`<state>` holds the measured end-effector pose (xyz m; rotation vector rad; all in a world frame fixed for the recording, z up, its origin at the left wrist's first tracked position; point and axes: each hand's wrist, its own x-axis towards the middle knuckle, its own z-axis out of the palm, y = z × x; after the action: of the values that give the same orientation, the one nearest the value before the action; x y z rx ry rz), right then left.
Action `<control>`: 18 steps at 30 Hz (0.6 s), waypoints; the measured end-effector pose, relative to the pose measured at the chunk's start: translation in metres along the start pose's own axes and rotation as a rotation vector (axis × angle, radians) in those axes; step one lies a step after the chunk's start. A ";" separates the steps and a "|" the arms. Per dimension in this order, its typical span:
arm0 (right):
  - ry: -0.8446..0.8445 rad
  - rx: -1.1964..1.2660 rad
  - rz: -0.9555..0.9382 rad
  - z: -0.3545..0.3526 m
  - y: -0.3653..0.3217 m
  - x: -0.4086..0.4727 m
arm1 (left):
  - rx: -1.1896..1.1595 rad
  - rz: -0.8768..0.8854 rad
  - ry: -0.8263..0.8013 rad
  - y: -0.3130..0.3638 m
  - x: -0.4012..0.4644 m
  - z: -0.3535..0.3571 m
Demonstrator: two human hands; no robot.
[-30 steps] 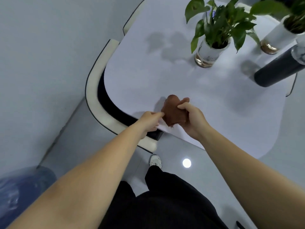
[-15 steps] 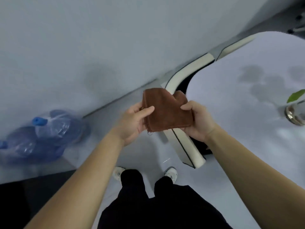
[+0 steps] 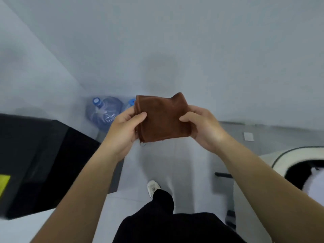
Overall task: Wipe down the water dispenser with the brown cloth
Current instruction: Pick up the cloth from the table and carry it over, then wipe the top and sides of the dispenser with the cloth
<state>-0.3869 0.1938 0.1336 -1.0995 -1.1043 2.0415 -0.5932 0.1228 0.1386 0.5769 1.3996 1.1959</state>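
Observation:
A folded brown cloth (image 3: 162,118) hangs in the air at chest height in front of me. My left hand (image 3: 122,130) pinches its left edge and my right hand (image 3: 205,128) pinches its right edge, so the cloth is stretched flat between them. A black box-shaped unit (image 3: 40,160) with a yellow patch stands at the left; I cannot tell whether it is the water dispenser.
Blue water jugs (image 3: 103,112) lie on the floor by the grey wall, just past my left hand. A white chair with a dark seat (image 3: 287,160) is at the right edge. My foot in a white shoe (image 3: 153,187) is on the pale floor.
The cloth went from the white table up into both hands and was spread flat. My view has swung left: table and plants are gone, and the jugs and the black unit have come in.

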 end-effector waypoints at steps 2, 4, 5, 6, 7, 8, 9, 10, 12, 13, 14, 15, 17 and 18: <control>-0.038 -0.077 0.018 0.037 0.002 0.031 | -0.016 0.016 0.099 0.010 0.000 -0.040; -0.106 -0.123 0.052 0.081 0.005 0.062 | -0.053 0.028 0.211 0.020 -0.002 -0.082; -0.138 -0.137 0.065 0.099 0.006 0.073 | -0.068 0.030 0.254 0.024 -0.003 -0.099; -0.180 -0.157 0.077 0.120 0.008 0.083 | -0.083 0.030 0.309 0.027 -0.007 -0.116; -0.222 -0.184 0.083 0.141 0.010 0.094 | -0.095 0.030 0.365 0.030 -0.011 -0.134; -0.249 -0.206 0.081 0.156 0.011 0.101 | -0.101 0.028 0.399 0.032 -0.015 -0.144; -0.278 -0.220 0.089 0.172 0.014 0.110 | -0.113 0.026 0.440 0.034 -0.018 -0.157; -0.311 -0.228 0.110 0.189 0.017 0.119 | -0.139 0.027 0.483 0.035 -0.022 -0.171; -0.382 -0.233 0.154 0.217 0.022 0.133 | -0.196 0.036 0.565 0.035 -0.026 -0.191; -0.413 -0.246 0.171 0.230 0.024 0.141 | -0.219 0.039 0.606 0.034 -0.028 -0.200; -0.436 -0.280 0.174 0.243 0.028 0.150 | -0.240 0.041 0.644 0.032 -0.029 -0.208; -0.455 -0.329 0.159 0.255 0.032 0.159 | -0.260 0.043 0.681 0.031 -0.029 -0.215; -0.503 -0.413 0.142 0.279 0.040 0.178 | -0.294 0.046 0.763 0.030 -0.028 -0.231; -0.531 -0.443 0.144 0.289 0.045 0.188 | -0.305 0.045 0.806 0.029 -0.027 -0.238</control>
<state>-0.7340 0.2011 0.1147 -0.8637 -1.8566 2.3418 -0.8166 0.0321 0.1357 -0.1239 1.8058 1.7411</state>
